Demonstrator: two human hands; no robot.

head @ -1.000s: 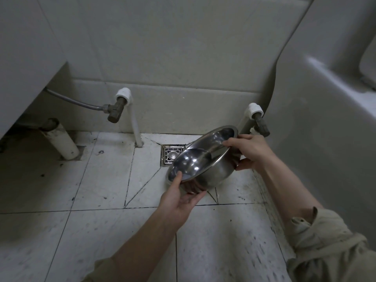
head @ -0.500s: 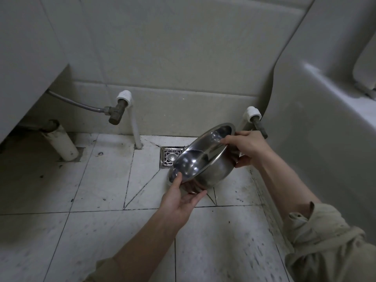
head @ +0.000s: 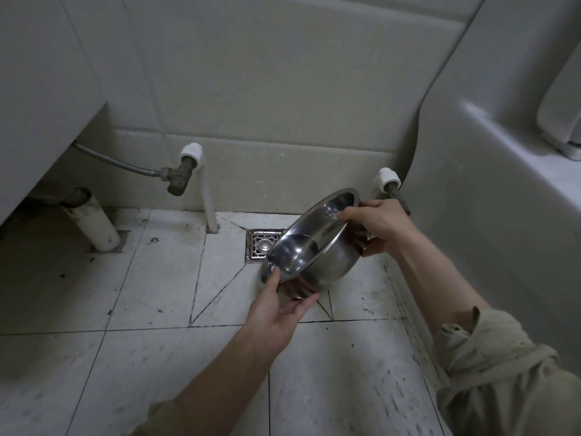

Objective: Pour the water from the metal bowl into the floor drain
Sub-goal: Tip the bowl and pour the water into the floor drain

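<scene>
metal bowl (head: 309, 247): tilted steeply, low rim just over the floor drain (head: 263, 246)
left hand (head: 278, 309): fingers closed on the low rim, thumb inside
right hand (head: 379, 226): fingers gripping the high rim, away from the drain

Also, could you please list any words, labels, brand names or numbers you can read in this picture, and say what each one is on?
None: no readable text anywhere in this view.
The metal bowl, held by both hands, shows only reflections.
The floor drain has a cut-out pattern, not letters.
The valves and the wall tiles show no markings.
</scene>
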